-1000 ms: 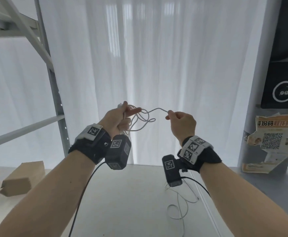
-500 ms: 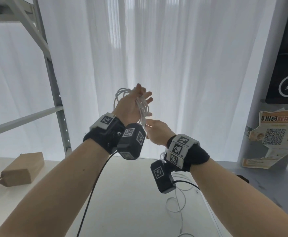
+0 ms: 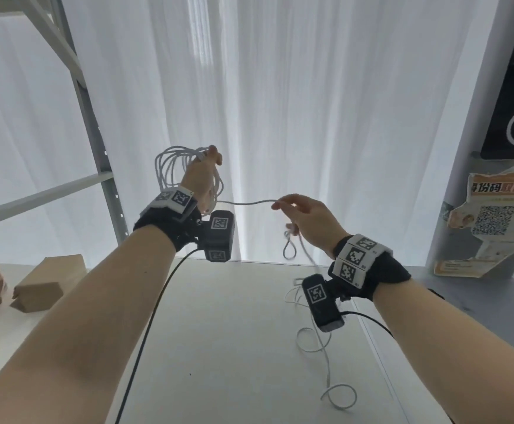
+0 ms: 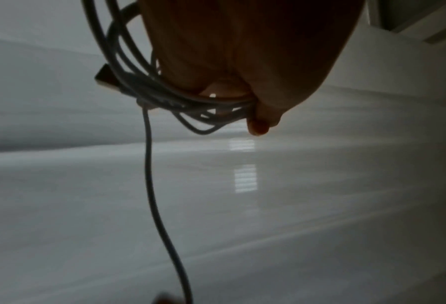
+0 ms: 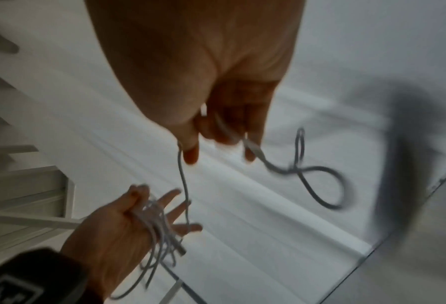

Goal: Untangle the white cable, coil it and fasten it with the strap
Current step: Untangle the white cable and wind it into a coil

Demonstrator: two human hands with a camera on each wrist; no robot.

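Since half a second ago the right hand has swung out from beside the left hand to the right, drawing a fresh run of white cable taut-ish between them. A second ago both hands were pinching a loose tangle; now turns are stacked on the left hand, so the coil has grown.

Left hand raised, fingers mostly straight and spread in the right wrist view, coil looped round palm and fingers. In the left wrist view the thumb presses the bundle against the fingers, so its grip is clamped on the coil. A plug end pokes out of the bundle there.

Right hand: thumb and forefinger pinch the cable, other fingers loosely curled with the strand passing through them. Its grip is closed on the cable, light enough to let it slide, I judge.

Below the right hand a small loop hangs in the air; more slack lies in curls on the worktop at the near right, ending in a loop.

Judgement: coiling is mid-way, next wrap goes over the left hand. The hanging loop may be a leftover kink to shake out. The strap cannot be made out in any view; fastening not yet started.

Far left on the worktop: a brown block.
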